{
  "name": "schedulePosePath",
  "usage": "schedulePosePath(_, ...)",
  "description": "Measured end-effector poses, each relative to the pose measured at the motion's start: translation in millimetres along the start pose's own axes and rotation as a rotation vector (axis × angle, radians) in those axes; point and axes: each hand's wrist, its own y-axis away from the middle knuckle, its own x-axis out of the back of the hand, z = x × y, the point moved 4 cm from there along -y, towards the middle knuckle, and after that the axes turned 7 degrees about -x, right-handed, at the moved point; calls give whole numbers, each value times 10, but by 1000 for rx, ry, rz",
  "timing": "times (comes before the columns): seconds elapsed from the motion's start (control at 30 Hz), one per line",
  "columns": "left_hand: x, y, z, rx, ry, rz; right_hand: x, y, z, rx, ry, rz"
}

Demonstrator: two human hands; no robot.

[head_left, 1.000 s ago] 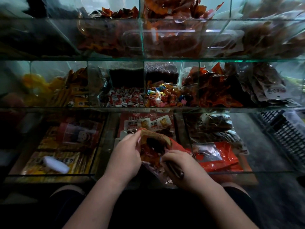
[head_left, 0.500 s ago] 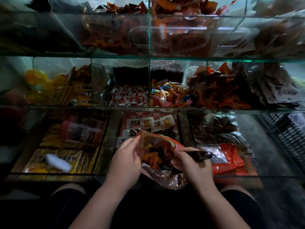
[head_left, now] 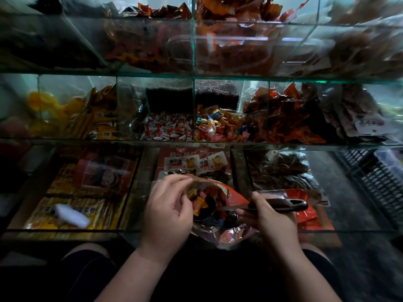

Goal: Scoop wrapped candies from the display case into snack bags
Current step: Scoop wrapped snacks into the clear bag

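Observation:
A red foil snack bag (head_left: 236, 198) with a silver inside gapes open in front of me, holding colourful wrapped candies (head_left: 199, 202). My left hand (head_left: 168, 209) pinches the bag's left rim and keeps the mouth wide. My right hand (head_left: 269, 219) grips the dark handle of a scoop (head_left: 281, 204); its bowl sits down inside the bag among the candies. More mixed wrapped candies (head_left: 218, 127) fill a middle-shelf compartment of the glass display case (head_left: 196, 142).
Red-and-white wrapped sweets (head_left: 168, 130) lie left of the mixed candies. Orange and red snack packs fill other glass compartments. A white object (head_left: 72, 216) lies in the lower left bin. A dark plastic crate (head_left: 377, 179) stands at the right.
My right hand has turned the scoop so its handle points right and its bowl has gone into the bag. The bag's mouth has opened wider and tilted up.

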Motion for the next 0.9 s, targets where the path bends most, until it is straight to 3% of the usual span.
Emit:
schedulePosePath(0.13, -53, 34, 28, 72, 175, 43, -88, 88, -8, 182, 175, -33)
schedulePosePath(0.23, -36, 63, -106, 181, -86, -7, -245, 228, 12, 509, 445, -24)
schedulePosePath(0.3, -69, 89, -282, 381, -275, -218, -387, 306, 68, 646, 529, -46)
schedulePosePath(0.37, -111, 140, -401, 556, -268, -365, -442, 298, 150, 548, 431, -44)
schedulePosePath(0.47, -124, 159, -377, 508, -248, -369, -389, 206, 225, 203, 127, -51)
schedulePosePath(0.53, -115, 165, -352, 485, -174, -320, -383, 230, 154, 353, 263, -64)
schedulePosePath(0.6, -120, 167, -344, 469, -103, -288, -500, 336, 104, 574, 564, -127)
schedulePosePath(0.7, -117, 164, -322, 461, -96, -259, -652, 395, 112, 573, 703, -179)
schedulePosePath(0.83, -58, 151, -335, 481, -75, -209, -533, 282, 9, 131, 183, -90)
schedulePosePath(0.9, -36, 129, -377, 475, -94, -182, -441, 284, -26, 19, 42, -39)
